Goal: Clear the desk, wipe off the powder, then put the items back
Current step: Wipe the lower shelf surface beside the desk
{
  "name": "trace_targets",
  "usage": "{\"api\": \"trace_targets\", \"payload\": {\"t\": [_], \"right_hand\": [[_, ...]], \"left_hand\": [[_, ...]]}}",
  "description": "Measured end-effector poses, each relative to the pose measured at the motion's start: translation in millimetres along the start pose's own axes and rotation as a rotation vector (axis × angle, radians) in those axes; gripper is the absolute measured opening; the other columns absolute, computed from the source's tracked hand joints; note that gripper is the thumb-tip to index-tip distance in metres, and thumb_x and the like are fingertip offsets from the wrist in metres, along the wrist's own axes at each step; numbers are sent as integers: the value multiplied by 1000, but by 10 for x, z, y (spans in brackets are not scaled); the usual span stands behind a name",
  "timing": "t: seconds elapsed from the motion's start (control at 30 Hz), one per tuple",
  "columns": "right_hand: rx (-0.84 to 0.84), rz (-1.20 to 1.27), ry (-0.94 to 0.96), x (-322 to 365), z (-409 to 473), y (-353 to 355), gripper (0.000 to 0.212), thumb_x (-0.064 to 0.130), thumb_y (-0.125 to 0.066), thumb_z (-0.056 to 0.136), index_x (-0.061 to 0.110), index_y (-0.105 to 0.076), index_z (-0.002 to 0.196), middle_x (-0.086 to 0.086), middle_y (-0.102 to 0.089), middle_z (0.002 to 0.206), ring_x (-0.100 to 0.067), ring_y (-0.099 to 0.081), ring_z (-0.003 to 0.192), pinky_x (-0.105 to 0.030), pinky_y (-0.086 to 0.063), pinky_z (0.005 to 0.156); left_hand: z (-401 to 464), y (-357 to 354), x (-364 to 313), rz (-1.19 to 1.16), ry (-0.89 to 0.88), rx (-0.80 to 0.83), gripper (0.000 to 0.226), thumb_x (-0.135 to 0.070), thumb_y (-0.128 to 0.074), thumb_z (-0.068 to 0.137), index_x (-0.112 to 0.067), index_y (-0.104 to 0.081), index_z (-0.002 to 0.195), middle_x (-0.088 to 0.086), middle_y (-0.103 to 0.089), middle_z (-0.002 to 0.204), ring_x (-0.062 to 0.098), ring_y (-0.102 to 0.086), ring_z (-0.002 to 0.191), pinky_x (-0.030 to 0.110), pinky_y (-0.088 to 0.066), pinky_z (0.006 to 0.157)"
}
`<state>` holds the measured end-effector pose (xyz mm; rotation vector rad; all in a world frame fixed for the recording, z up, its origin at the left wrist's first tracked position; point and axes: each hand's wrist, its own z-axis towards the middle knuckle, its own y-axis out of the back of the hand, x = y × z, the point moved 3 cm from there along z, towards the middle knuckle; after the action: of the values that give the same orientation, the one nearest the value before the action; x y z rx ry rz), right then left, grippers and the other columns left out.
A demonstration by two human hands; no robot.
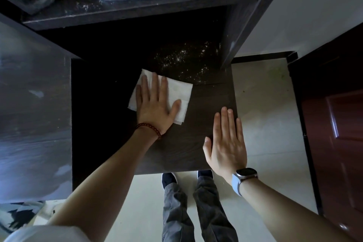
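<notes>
Desk (196, 153) edge beside right hand (225, 143)

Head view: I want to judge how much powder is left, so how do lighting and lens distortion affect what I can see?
Head view: the desk is lit at its near right part; the back under the shelf is in deep shadow, where powder shows only as bright specks. Wide-angle distortion bends the edges. The left hand on the tissue is sharp.

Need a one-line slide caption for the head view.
Left hand presses white paper towel on dark wooden desk beside scattered white powder; right hand rests flat.
</notes>
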<state>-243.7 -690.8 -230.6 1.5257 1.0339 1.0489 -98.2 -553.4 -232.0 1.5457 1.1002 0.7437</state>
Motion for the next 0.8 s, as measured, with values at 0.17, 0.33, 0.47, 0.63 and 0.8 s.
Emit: {"api": "trace_targets", "payload": {"t": [0.17,0.33,0.47,0.63,0.8], "right_hand": [[-1,10,-8,8,1,4,63,32,-37,85,-3,-30,137,-24,-27,146,-31,-20,139,-45,-18,113],[7,13,-6,0,-6,-7,63,34,-39,85,-1,-32,137,-22,-27,147,-30,-21,139,-43,-18,114],[23,1,-4,-21,8,-1,64,35,-38,85,1,-31,138,-20,-25,148,-29,-18,139,-42,-15,114],[51,8,-9,2,6,5,63,35,-34,86,-1,-28,138,-24,-24,147,-33,-18,139,-43,-11,114],[28,21,67,-1,112,89,61,38,-41,82,3,-42,131,-27,-37,140,-40,-31,133,-47,-18,112]], "left_hand": [[268,-7,-538,81,-247,4,79,-64,-8,81,-19,0,145,11,1,155,36,8,141,48,9,112],[715,72,-753,59,-250,-18,70,-60,-18,88,-25,1,145,6,4,156,33,9,141,48,8,113],[975,224,-87,-72,-48,-63,65,-53,-22,89,-25,-5,145,6,0,156,34,4,142,49,3,114],[720,200,235,-101,77,-100,67,-52,-22,90,-19,-4,145,13,1,155,37,5,141,54,1,113],[769,206,-140,-41,11,-52,73,-60,-27,88,-23,-2,145,8,3,156,39,9,140,58,5,111]]}}
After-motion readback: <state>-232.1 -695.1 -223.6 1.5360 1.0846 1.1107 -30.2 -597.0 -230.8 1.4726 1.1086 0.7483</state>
